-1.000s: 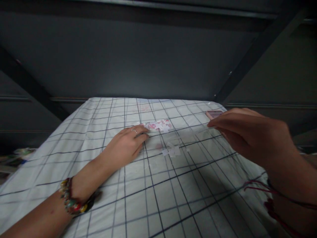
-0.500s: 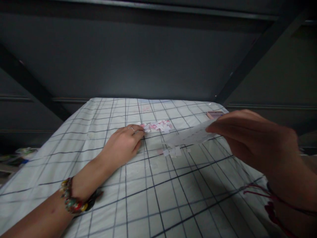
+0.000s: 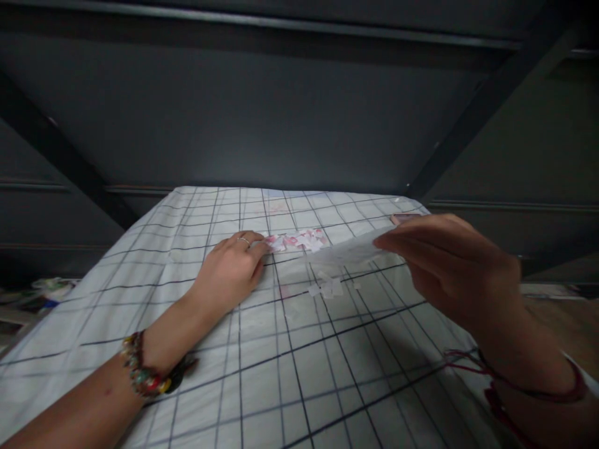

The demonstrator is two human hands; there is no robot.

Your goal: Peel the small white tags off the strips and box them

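A thin, whitish see-through sheet (image 3: 349, 248) slants over the cloth, and my right hand (image 3: 461, 268) pinches its right end between thumb and fingers. My left hand (image 3: 234, 262), with a ring on one finger, rests on the cloth with its fingers close together. Its fingertips reach the left end of a row of pink and white paper scraps (image 3: 299, 239); whether they grip anything is hidden. Nearer me, below the sheet, lie a few small white scraps (image 3: 330, 288). The sheet's left end is blurred and blends into the cloth.
A white cloth with dark grid lines (image 3: 299, 374) covers the surface. Behind it rises a dark panel (image 3: 262, 118). A pink-edged phone (image 3: 403, 218) lies at the back right, partly behind my right hand. Blurred items (image 3: 53, 288) show low at the far left.
My right hand has moved left and slightly down with the sheet, which now hangs closer to the scraps. My left hand has barely shifted. The view has moved slightly.
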